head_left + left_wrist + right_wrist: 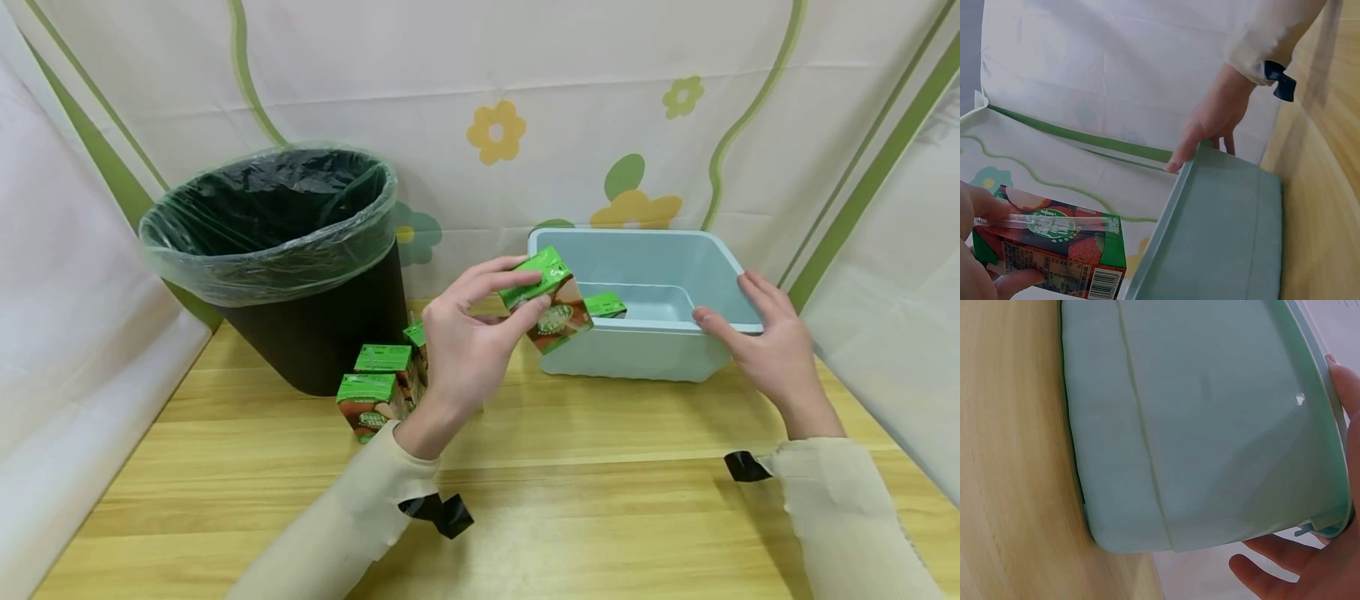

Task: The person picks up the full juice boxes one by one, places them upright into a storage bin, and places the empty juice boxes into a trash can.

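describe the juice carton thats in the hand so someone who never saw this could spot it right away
Start at the pale blue bin on the wooden table. Just over its left front corner, the left hand pinches a green and red carton. It alone is lifted and tilted; the other cartons stand by the black trash can, one lies inside the bin.

The head view looks forward and down from above the worktop [570,467], taking in the whole scene up to the curtain backdrop [600,108]. The left wrist view sits close beside the left hand [972,262], facing across to the pale blue tub [1222,231]. The right wrist view looks from very near along the tub's outer wall. All three views share the tub.
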`<state>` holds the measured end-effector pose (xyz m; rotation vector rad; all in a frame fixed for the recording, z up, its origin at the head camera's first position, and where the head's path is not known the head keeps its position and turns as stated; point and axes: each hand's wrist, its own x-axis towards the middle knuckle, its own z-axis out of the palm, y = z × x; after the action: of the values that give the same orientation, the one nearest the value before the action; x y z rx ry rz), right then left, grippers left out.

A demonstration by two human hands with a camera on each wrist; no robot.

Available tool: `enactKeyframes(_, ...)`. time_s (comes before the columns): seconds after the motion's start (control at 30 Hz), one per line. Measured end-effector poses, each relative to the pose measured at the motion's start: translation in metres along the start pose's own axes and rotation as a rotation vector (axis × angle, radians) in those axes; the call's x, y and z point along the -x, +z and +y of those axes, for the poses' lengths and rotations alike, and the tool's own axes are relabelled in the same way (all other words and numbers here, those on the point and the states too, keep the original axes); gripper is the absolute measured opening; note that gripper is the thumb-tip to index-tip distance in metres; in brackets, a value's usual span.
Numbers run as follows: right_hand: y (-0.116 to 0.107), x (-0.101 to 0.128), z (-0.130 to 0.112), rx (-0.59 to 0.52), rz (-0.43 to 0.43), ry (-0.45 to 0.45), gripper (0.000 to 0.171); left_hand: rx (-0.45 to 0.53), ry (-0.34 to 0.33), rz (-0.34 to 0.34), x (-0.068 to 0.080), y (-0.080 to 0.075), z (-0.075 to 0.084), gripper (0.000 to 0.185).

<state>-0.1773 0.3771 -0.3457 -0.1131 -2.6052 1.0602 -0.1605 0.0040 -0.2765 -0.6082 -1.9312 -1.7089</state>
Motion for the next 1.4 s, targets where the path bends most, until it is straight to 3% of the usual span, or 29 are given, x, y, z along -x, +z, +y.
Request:
enactKeyframes(0.37, 0.000, 0.000, 0.001, -0.006, 0.005, 0.000, 0.091, 0.016, -0.012, 0.059, -0.026, 0.024, -0.005, 0.021)
enactKeyframes(0.6, -0.001, 0.000, 0.001, -0.010, 0.009, 0.000, 0.091, -0.021, -0.047, 0.090, -0.041, 0.044, -0.013, 0.021)
enactKeyframes(0.93, 0.000, 0.000, 0.000, -0.006, 0.014, -0.004, 0.091, -0.003, -0.130, 0.127, -0.061, 0.069, -0.029, 0.022)
enactKeyframes(1.4, 0.002, -0.001, 0.002, -0.009, 0.015, -0.001, 0.091, -0.082, -0.234, 0.118, -0.071, 0.089, -0.052, 0.022)
